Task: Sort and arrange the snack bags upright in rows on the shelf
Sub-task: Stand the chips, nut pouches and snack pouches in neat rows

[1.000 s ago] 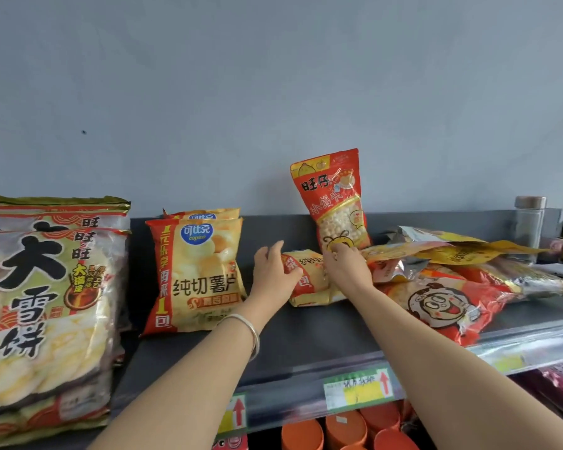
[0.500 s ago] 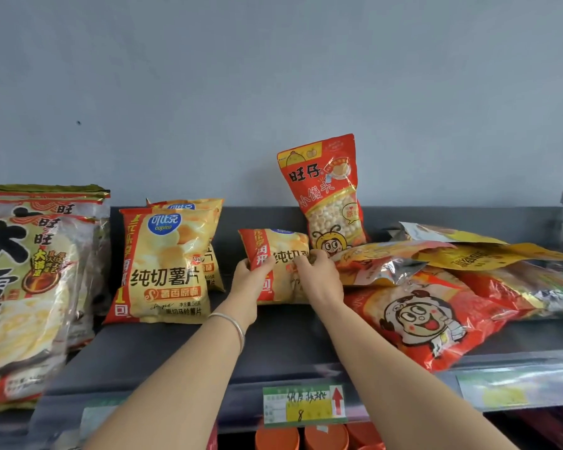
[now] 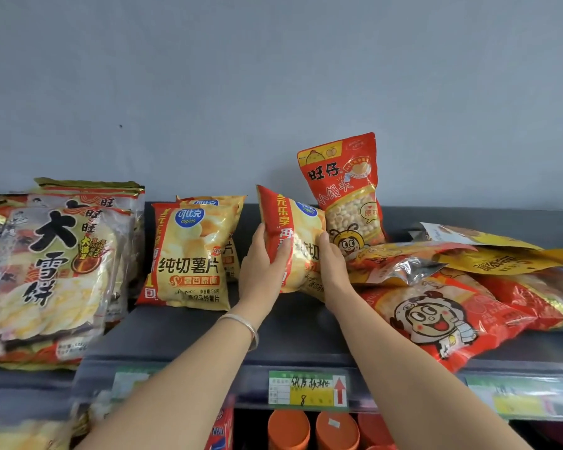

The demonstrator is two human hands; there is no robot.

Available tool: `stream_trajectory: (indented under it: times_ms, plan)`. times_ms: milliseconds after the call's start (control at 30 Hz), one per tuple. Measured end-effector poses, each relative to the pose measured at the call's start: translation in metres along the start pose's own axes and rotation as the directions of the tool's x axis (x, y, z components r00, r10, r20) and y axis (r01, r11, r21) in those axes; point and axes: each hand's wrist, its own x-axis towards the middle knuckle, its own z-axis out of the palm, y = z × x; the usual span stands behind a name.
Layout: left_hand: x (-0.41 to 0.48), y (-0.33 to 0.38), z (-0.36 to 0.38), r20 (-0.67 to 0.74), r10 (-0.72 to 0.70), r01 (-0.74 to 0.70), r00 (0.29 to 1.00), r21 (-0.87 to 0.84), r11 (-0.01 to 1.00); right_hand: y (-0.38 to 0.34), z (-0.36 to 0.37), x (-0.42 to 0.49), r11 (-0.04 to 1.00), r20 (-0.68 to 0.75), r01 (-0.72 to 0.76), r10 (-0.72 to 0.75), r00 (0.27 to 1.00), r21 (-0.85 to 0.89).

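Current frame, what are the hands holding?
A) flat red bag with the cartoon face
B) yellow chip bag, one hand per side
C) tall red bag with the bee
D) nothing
B: the left hand and right hand grip the yellow chip bag by its two sides, in front of the tall red bag that stands behind it.

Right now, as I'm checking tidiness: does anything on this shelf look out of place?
Yes. On the right, a pile of bags lies flat and overlapping, not upright. The tall red bag leans, and the held chip bag is tilted.
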Motion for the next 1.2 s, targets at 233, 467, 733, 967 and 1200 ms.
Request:
stream_trajectory:
  times_ms: [233, 467, 733, 967, 1200]
  plan:
    - [-0.009, -0.004, -0.058, -0.046, 0.191, -0.183, 0.981, 0.131, 0.974, -0.02, 0.019, -0.031, 0.981, 0.216, 0.14, -0.166, 0.962, 0.133]
    - [-0.017, -0.025, -0.134, -0.287, 0.038, 0.004, 0.957, 0.144, 0.99, -0.021, 0.105, -0.081, 0.97, 0.252, 0.24, -0.24, 0.938, 0.032]
    - [-0.032, -0.052, -0.178, -0.259, -0.039, 0.029, 0.965, -0.04, 0.999, 0.002, 0.14, -0.111, 0.973, 0.153, 0.223, -0.23, 0.961, 0.063]
    - [-0.024, -0.053, -0.196, 0.027, -0.425, 0.414, 0.905, -0.286, 0.864, 0.0, 0.138, -0.116, 0.959, 0.101, 0.265, -0.255, 0.962, -0.103]
    - [-0.014, -0.051, -0.188, 0.217, -0.432, 0.475, 0.875, -0.222, 0.851, -0.004, 0.127, -0.12, 0.939, 0.043, 0.28, -0.277, 0.96, -0.199]
